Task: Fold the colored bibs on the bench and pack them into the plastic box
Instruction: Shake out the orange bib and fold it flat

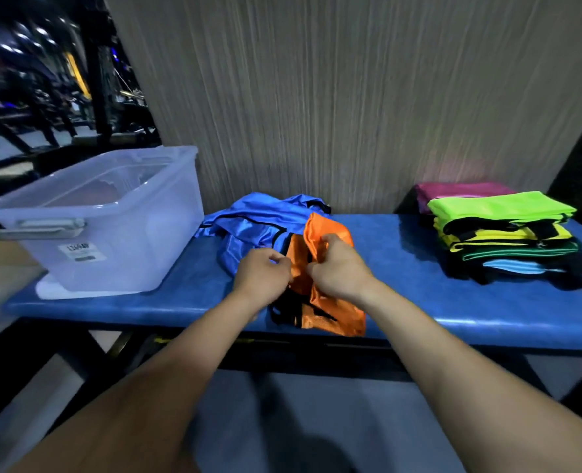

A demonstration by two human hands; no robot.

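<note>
Gripping an orange bib [320, 288], the left hand [264, 276] and the right hand [339, 264] are seen close together over the blue bench [402, 302], each with fingers curled into the crumpled fabric. The bib's black-trimmed lower part is draped below the 2 hands and over the bench's near edge. Just beyond the hands, touching the orange cloth, a rumpled blue bib [258, 223] is heaped against the ribbed wall panel [351, 97]. Well to the left of the left hand, a clear plastic box [112, 240] with no lid on is stood on the bench; something reddish can be made out inside it. Well to the right of the right hand, a stack of folded bibs [507, 237] is piled, lime green on top, with a pink one behind.
</note>
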